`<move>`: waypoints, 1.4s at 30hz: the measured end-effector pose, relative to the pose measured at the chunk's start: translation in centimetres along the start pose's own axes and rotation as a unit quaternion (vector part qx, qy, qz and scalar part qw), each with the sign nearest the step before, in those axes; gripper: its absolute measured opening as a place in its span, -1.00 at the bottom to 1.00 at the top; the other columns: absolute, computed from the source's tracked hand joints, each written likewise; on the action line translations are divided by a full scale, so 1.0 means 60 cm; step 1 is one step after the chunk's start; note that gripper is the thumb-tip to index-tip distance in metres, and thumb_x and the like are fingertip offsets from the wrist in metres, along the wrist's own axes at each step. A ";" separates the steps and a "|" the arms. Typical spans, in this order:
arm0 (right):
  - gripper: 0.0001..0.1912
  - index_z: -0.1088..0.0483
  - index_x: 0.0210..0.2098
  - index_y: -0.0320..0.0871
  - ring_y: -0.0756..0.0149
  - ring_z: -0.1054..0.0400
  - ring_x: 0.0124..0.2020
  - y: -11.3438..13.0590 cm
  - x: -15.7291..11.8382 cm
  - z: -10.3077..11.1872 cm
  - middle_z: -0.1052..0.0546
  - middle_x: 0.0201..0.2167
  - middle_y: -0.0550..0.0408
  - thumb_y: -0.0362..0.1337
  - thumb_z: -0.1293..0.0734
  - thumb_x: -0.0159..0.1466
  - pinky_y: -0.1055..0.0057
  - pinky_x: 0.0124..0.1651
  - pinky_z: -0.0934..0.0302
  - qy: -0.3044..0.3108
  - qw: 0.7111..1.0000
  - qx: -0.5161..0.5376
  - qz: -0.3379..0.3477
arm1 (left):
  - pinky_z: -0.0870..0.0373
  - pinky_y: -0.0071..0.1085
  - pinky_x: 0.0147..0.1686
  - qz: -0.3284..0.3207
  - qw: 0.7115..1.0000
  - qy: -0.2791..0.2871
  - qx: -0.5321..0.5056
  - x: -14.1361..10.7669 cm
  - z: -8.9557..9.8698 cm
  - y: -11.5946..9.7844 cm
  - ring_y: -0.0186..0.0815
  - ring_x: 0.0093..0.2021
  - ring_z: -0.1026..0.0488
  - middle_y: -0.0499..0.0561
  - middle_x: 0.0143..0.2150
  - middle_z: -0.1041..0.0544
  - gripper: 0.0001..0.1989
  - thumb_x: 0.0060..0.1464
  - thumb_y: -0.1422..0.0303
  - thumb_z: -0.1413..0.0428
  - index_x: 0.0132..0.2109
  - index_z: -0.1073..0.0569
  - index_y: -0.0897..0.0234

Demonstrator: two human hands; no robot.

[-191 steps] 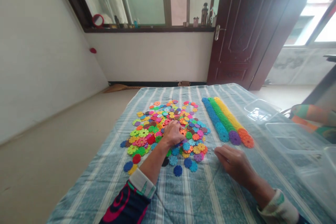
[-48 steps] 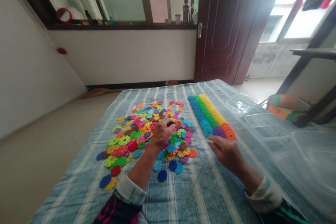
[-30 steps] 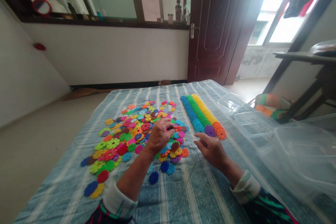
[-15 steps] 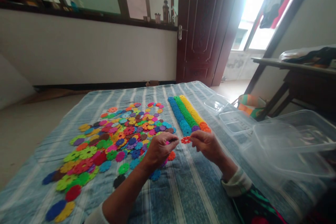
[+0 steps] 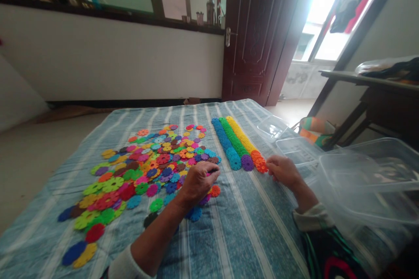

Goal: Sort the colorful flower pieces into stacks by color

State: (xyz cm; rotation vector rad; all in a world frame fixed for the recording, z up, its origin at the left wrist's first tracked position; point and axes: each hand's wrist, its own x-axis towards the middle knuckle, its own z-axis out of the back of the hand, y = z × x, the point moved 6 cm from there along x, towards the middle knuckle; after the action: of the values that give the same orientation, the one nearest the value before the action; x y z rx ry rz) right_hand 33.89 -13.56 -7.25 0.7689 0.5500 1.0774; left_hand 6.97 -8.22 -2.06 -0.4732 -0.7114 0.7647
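My right hand [image 5: 284,172] pinches the edge of an orange flower-shaped disc [image 5: 261,166] at the near end of a row. That row runs from orange into yellow discs [image 5: 240,134], overlapping each other. Beside it lie a green row [image 5: 233,136] ending in a purple disc [image 5: 247,163], and a blue row [image 5: 221,134] with lighter blue discs [image 5: 234,160] nearest me. My left hand [image 5: 198,183] hovers at the right edge of a spread pile of mixed-colour discs [image 5: 163,158]. Its thumb and fingers are pressed together, and whatever they hold is hidden.
Clear plastic boxes [image 5: 363,163] stand along the right side of the striped cloth [image 5: 235,222]. A dark table [image 5: 369,79] is beyond them. At the back are a brown door [image 5: 252,30] and a ledge with a bottle [image 5: 210,10].
My right hand has moved right, carrying the orange disc from beside my left hand to the end of the orange and yellow row. My left hand has stayed nearly in place.
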 end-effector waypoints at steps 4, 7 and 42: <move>-0.86 -0.43 -0.42 -0.14 0.44 -0.32 -0.70 0.002 0.003 0.001 -0.41 -0.69 0.26 -0.32 -0.22 0.09 0.53 -0.60 -0.17 -0.021 0.999 -0.030 -0.020 | -0.40 -0.44 -0.23 0.001 1.000 0.003 0.003 -0.002 0.001 0.000 -0.29 -0.31 -0.53 0.01 -0.37 -0.61 -0.86 0.01 0.44 -0.08 -0.39 -0.55 0.29; -0.80 -0.44 -0.31 -0.16 0.43 -0.33 -0.70 0.003 0.001 0.003 -0.42 -0.65 0.25 -0.31 -0.22 0.12 0.52 -0.58 -0.17 -0.038 0.997 -0.062 -0.024 | -0.39 -0.46 -0.24 0.006 1.000 0.004 0.004 -0.004 0.001 0.002 -0.30 -0.32 -0.53 0.00 -0.38 -0.61 -0.85 0.01 0.44 -0.08 -0.39 -0.55 0.28; -0.63 -0.45 -0.16 -0.08 0.17 -0.43 -0.46 0.005 -0.016 -0.009 -0.53 -0.52 0.13 -0.03 -0.28 0.11 0.36 -0.43 -0.11 -0.092 0.959 -0.251 0.091 | -0.32 -0.29 -0.10 0.146 0.945 -0.062 0.288 -0.009 0.048 0.092 -0.18 -0.19 -0.42 0.09 -0.33 -0.53 -0.82 0.09 0.38 -0.03 -0.34 -0.52 0.27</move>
State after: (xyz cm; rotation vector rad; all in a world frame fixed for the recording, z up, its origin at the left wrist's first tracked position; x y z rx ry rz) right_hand 32.98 -14.25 -7.32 0.4669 0.0362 1.2336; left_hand 2.08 -4.77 -3.77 0.0073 -0.5027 1.2408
